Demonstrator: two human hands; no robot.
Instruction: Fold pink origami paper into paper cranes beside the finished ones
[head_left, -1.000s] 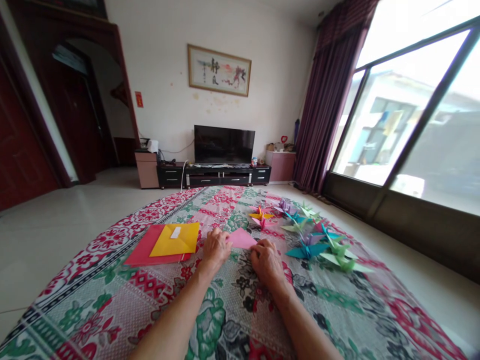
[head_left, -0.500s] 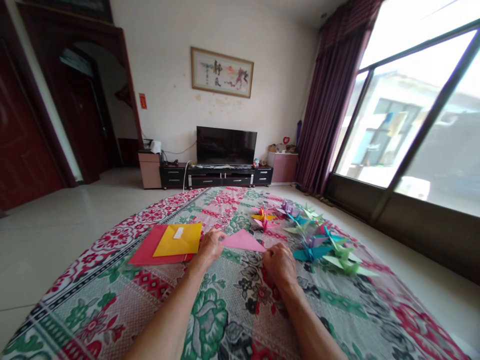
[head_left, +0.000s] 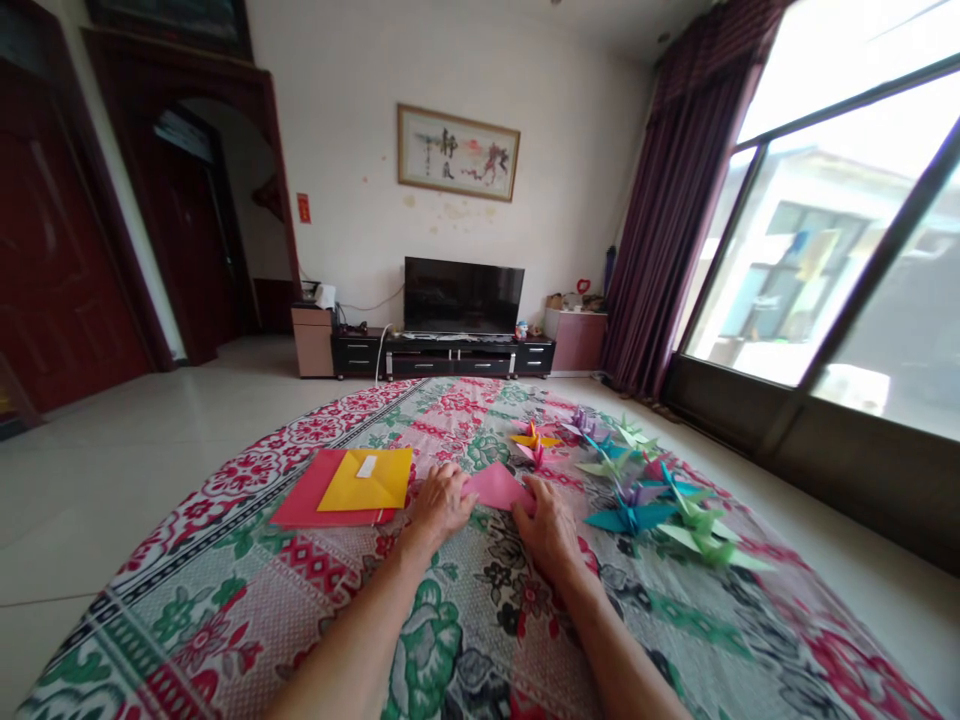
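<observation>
A folded sheet of pink origami paper (head_left: 498, 484) lies on the patterned tablecloth between my two hands. My left hand (head_left: 444, 500) has its fingers closed at the paper's left corner. My right hand (head_left: 547, 520) grips the right side, its thumb and fingers bent around that edge; part of the paper is hidden under it. Left of my left hand sits a yellow paper packet (head_left: 367, 480) with a small white label, resting on a larger red sheet or folder (head_left: 296, 500). Beyond my right hand stand folded paper cranes, among them a blue crane (head_left: 631, 515).
More cranes spread to the right, including a pink crane (head_left: 537, 457), an orange crane (head_left: 533, 435) and a green crane (head_left: 705, 540). The round table's cloth (head_left: 420, 640) runs under everything. Past the table are a television (head_left: 463, 297) on a low cabinet and a large window.
My hands have come closer together on the pink paper. Its right side is now tucked under my right hand, and the visible part looks smaller. The camera view has shifted slightly left.
</observation>
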